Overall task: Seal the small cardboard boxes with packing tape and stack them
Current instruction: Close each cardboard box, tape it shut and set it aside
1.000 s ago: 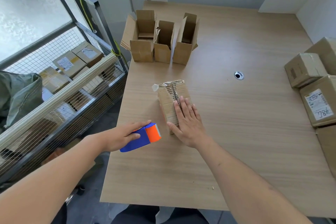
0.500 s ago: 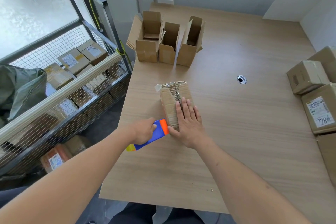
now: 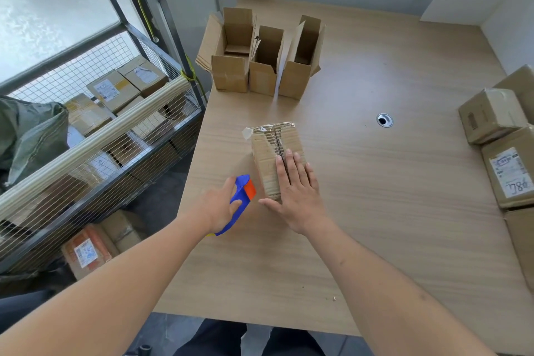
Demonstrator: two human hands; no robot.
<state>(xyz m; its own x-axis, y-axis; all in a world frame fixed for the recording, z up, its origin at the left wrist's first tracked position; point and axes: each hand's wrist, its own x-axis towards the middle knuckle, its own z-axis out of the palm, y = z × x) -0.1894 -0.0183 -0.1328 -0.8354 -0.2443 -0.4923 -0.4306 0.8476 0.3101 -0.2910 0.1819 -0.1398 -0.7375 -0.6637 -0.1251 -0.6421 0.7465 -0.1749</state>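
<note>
your right hand (image 3: 294, 193) lies flat w/ straight fingers (image 3: 289, 165) on the near half of the small box (image 3: 274, 159), which sits mid-desk (image 3: 404, 211) w/ its centre seam facing up. far end already looks taped over; the seam itself still shows open. your left hand (image 3: 219, 205) grips the blue/orange tape dispenser (image 3: 242, 196), fingers wrapped round the handle, its orange head just beside the box's near left corner.

to do this bit well: bring the dispenser to the near end face, stick the tape down there first, then pull straight along the seam towards the far end. keep the flaps pressed shut, but slide the right hand off the seam as the tape comes, else you'll tape over your fingers. three open boxes (image 3: 265, 61) wait at the far edge; sealed ones (image 3: 491, 118) sit well apart on the right.
</note>
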